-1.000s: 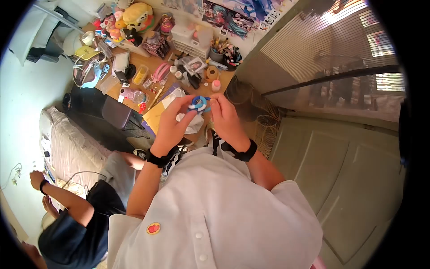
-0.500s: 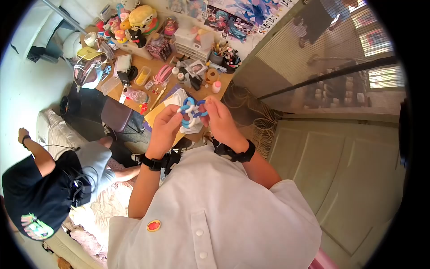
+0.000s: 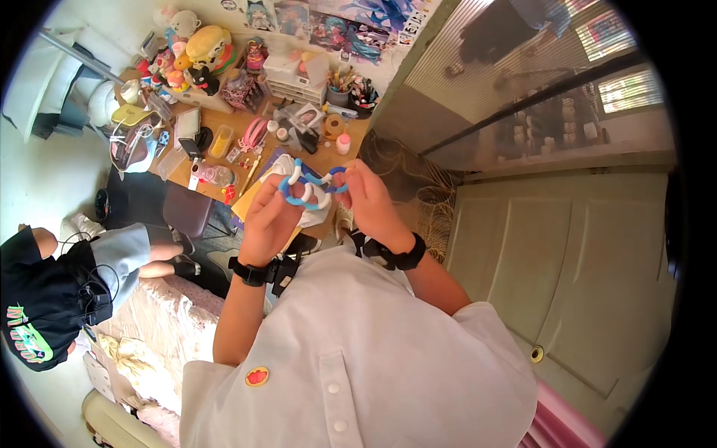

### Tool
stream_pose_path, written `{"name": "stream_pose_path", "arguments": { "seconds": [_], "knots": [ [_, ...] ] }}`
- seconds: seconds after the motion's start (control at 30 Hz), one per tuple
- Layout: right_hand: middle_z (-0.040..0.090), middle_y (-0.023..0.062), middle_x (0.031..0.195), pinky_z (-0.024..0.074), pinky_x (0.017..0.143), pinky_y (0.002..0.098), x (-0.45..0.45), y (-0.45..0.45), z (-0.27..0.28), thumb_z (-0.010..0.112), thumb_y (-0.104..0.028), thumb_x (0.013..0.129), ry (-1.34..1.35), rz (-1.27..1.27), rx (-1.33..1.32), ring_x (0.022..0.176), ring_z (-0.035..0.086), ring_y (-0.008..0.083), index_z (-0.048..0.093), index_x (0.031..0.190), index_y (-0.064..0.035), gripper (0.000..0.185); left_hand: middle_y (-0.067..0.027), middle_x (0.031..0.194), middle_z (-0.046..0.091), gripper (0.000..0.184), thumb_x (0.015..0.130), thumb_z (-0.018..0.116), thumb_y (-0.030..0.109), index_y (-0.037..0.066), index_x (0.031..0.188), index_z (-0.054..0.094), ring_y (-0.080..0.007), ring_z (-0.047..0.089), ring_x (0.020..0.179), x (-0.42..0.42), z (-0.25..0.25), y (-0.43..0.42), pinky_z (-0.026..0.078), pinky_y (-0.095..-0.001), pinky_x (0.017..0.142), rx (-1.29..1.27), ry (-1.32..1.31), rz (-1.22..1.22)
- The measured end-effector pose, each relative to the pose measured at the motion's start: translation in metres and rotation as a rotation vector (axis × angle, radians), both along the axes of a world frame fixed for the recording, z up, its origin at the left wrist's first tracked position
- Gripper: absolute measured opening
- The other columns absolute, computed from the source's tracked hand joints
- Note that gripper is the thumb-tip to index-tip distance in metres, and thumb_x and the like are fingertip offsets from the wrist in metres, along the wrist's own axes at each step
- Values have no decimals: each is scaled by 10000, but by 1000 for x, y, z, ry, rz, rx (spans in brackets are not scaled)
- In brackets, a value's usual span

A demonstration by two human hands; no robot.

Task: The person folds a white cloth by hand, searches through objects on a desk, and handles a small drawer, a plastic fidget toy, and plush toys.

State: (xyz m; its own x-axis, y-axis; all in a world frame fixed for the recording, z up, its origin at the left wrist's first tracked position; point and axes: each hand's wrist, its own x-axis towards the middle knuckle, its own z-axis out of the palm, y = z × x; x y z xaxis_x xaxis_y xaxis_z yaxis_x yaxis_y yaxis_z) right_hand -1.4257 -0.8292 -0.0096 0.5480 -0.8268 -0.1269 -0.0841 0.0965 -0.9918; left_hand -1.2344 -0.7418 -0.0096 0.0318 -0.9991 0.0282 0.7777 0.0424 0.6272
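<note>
A tangle toy (image 3: 326, 199) of curved blue, light-blue and white segments is held up in front of my chest, its loops spread out. My left hand (image 3: 269, 222) pinches its left loop between thumb and fingers. The loop on the opposite side is gripped by my right hand (image 3: 371, 205), with the thumb and fingers closed on it. Parts of both loops are hidden behind my fingers. Black straps circle both wrists. Beneath the toy, white paper or cloth and a yellow sheet (image 3: 258, 193) lie at the desk's near edge.
A cluttered desk (image 3: 302, 158) holds plush toys (image 3: 210, 46), pen holders (image 3: 338, 95) and a pink bottle (image 3: 343, 143). A dark stool (image 3: 187, 211) stands before it. At left, another person (image 3: 56, 287) is beside the bed (image 3: 160, 317). A pale door (image 3: 538, 276) is at right.
The tangle toy has gone from a compact bunch to more open loops, with my left hand turned and shifted slightly. The other person has moved and bent over; my view has shifted slightly.
</note>
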Motion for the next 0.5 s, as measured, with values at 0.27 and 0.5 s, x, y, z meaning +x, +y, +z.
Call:
{"name": "stream_pose_path", "arguments": {
  "seconds": [0.27,0.5],
  "knots": [
    [638,144,1164,553,832,352,-1,1,11,609,-69,987,55,43,-498,1007,683,264,599,1199,-1,223,-48,998,628,224,1110,489,239,32,1157,562,-173,617,900,7,-7,-4,502,-345,857,217,-244,-104],
    [707,120,1109,579,786,316,-10,-27,-8,650,-77,978,58,249,-240,951,733,225,647,1177,8,216,-27,892,582,213,1117,463,214,24,1098,558,-161,596,828,0,-9,-15,496,-321,790,385,-333,-76]
  ]
}}
